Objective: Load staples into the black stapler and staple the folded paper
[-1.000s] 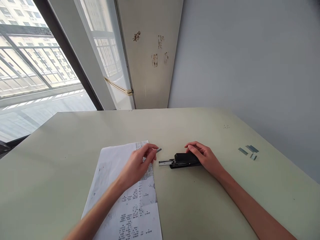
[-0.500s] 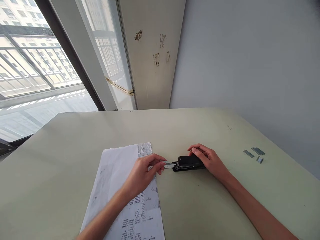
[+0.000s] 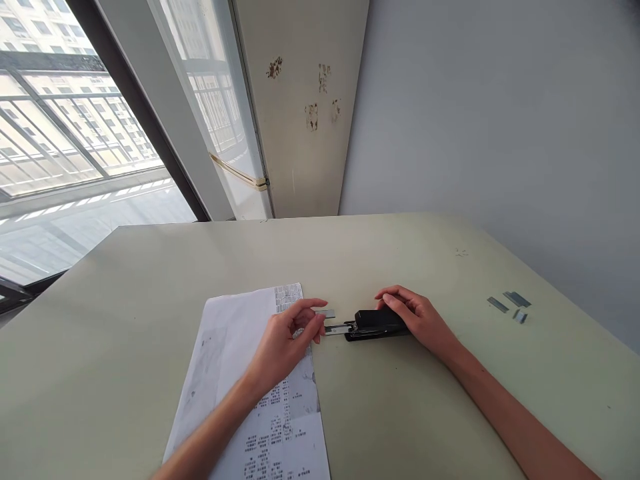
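Note:
A black stapler (image 3: 373,323) lies on the pale green table (image 3: 400,400) with its metal staple tray (image 3: 337,329) slid out to the left. My right hand (image 3: 417,317) rests on the stapler's right end, fingers curled over it. My left hand (image 3: 287,337) pinches a short silver strip of staples (image 3: 326,313) between thumb and fingers, just above and left of the open tray. Under that hand lies a printed sheet of paper (image 3: 250,380).
Several loose staple strips (image 3: 510,303) lie at the right of the table, near the grey wall. A window and a stained door panel stand beyond the table's far edge.
My left hand brought the staple strip from above the paper right to the stapler's open tray, then lifted it slightly. My right hand stayed on the stapler.

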Motion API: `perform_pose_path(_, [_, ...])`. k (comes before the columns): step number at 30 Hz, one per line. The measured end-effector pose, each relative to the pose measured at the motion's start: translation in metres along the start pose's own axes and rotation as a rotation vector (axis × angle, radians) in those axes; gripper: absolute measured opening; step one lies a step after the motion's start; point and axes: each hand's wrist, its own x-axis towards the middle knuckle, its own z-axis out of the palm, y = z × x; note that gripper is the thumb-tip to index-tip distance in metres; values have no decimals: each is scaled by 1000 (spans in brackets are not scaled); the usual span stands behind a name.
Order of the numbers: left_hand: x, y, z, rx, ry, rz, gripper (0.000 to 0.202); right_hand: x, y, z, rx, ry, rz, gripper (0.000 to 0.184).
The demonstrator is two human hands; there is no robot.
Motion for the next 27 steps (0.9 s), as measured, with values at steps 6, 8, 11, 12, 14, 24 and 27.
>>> perform_pose_path(6, [0, -5, -2, 34, -55, -32, 25, 0, -1, -1, -13, -14, 6, 36])
perform_pose_path(8, [0, -5, -2, 34, -51, -38, 23, 0, -1, -1, -8, -10, 5, 36])
perform_pose_path(11, [-1, -3, -2, 3, -29, -46, 23, 0, -1, 0, -2, -12, 2, 36])
perform_pose_path(12, [-1, -3, -2, -9, -19, -46, 24, 0, -2, 0, 0, -13, 1, 35])
perform_pose_path(14, [-1, -2, -2, -35, 3, -40, 24, 0, -1, 0, 2, -15, 0, 35])
perform_pose_path(24, [-1, -5, -5, -102, -2, -12, 22, 0, 2, 0, 7, -8, -5, 36])
perform_pose_path(27, [-2, -3, -7, 18, -74, 113, 16, 0, 2, 0, 12, -13, -2, 36])
